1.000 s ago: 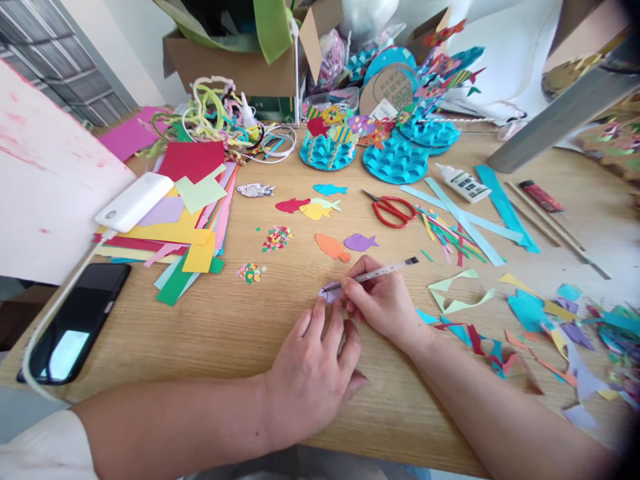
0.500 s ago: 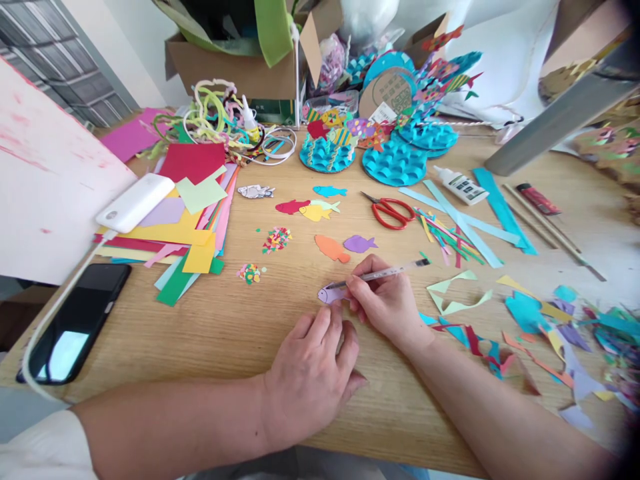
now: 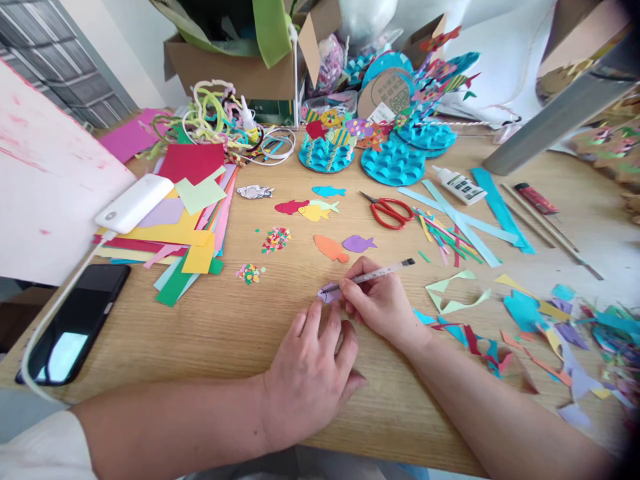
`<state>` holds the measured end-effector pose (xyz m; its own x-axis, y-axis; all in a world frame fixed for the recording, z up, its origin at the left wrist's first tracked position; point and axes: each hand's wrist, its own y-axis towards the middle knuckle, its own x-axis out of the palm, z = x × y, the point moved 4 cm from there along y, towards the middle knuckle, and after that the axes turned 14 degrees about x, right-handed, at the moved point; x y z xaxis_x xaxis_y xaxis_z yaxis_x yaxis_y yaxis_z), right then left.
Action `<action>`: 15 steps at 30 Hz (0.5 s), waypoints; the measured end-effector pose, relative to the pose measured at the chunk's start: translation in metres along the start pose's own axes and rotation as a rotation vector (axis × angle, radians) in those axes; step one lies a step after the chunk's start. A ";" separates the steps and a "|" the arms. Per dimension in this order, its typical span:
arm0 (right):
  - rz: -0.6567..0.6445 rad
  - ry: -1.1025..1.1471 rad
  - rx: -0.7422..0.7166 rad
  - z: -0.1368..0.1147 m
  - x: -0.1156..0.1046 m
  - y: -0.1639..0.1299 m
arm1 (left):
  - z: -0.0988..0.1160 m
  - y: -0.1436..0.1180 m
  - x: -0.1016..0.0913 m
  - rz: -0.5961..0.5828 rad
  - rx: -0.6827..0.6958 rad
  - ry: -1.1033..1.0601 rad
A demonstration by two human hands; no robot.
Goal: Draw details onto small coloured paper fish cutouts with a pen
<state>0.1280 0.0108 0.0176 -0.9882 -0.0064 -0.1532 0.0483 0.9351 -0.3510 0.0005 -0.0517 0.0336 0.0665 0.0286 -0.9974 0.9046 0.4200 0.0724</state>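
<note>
My right hand (image 3: 377,300) is closed round a clear pen (image 3: 387,270), its point touching the head of a small lavender paper fish (image 3: 331,297). A curved line and an eye are drawn on the fish's head. Fingertips of my left hand (image 3: 315,373) rest at the lower edge of the fish, fingers apart and slightly bent; the fish's tail end is hidden behind my fingers. Above lie an orange paper fish (image 3: 331,249) and a purple paper fish (image 3: 359,244). Farther back are a red fish (image 3: 290,207), a yellow fish (image 3: 313,213) and a blue fish (image 3: 329,191).
Red-handled scissors (image 3: 390,212), a glue bottle (image 3: 460,185) and paper strips (image 3: 450,233) lie behind my right hand. Paper scraps (image 3: 525,313) spread at the right. Coloured paper (image 3: 193,163), a power bank (image 3: 134,202) and a phone (image 3: 75,323) are at the left.
The pen's point has shifted slightly left and down on the fish's head, and its rear end has swung left. My left fingers have spread a little.
</note>
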 end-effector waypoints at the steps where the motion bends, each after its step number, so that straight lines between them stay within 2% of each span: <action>1: 0.002 -0.007 -0.001 0.000 0.000 0.000 | 0.000 0.000 0.000 -0.001 0.000 0.000; 15: 0.017 -0.017 0.001 0.000 0.000 -0.001 | 0.000 0.000 0.000 0.008 0.003 0.003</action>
<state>0.1283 0.0098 0.0181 -0.9846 0.0030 -0.1751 0.0649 0.9348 -0.3491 0.0004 -0.0517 0.0333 0.0721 0.0349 -0.9968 0.9053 0.4171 0.0801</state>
